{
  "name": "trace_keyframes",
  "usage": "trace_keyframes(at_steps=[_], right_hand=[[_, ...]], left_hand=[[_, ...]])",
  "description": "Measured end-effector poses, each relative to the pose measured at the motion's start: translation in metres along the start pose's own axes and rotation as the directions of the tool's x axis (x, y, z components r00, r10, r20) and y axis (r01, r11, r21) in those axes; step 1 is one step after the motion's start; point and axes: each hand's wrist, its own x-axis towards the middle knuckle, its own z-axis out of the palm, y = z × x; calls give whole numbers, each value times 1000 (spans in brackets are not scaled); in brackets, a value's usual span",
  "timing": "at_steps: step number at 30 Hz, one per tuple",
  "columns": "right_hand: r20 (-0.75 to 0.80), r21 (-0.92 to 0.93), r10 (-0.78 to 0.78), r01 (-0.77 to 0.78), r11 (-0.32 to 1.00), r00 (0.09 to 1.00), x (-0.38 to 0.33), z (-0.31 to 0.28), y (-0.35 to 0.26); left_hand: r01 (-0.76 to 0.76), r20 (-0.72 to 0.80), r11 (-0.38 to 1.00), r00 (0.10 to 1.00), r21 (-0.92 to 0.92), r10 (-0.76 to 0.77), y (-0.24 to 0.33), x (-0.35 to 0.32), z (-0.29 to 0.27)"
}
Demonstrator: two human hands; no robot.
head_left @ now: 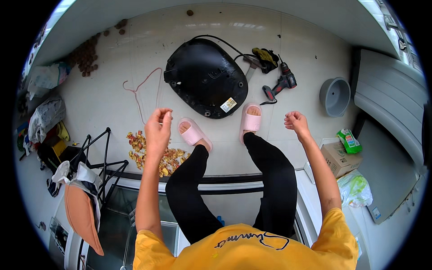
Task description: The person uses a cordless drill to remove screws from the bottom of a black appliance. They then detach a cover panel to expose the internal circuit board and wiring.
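My left hand (158,128) is raised above the floor with thumb and fingers pinched together; whether something tiny sits between them I cannot tell. My right hand (296,122) hangs in the air as a loose fist, holding nothing I can see. In front of my feet in pink slippers (251,120) lies a black oval appliance (204,76) turned bottom up, its cord running off to the right. Neither hand touches it.
A cordless drill (280,84), a hammer and dark gloves lie right of the appliance. A grey bucket (335,96) and a cardboard box (338,157) stand at right. A pink wire hanger (145,90), scattered peelings (148,150) and a folding rack (96,157) are at left.
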Motion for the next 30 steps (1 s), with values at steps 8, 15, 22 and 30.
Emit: trace_keyframes(at_steps=[8, 15, 22, 30], right_hand=[[145, 106, -281, 268, 958, 949, 137, 68, 5], [130, 133, -363, 347, 928, 923, 182, 119, 24], [164, 306, -119, 64, 950, 979, 185, 138, 16], [219, 374, -129, 39, 927, 967, 159, 145, 28]], left_hand=[[-38, 172, 988, 985, 149, 12, -81, 99, 52], [543, 482, 819, 776, -183, -407, -201, 78, 95], [748, 632, 373, 664, -549, -400, -229, 61, 163], [658, 569, 160, 729, -736, -381, -220, 55, 168]])
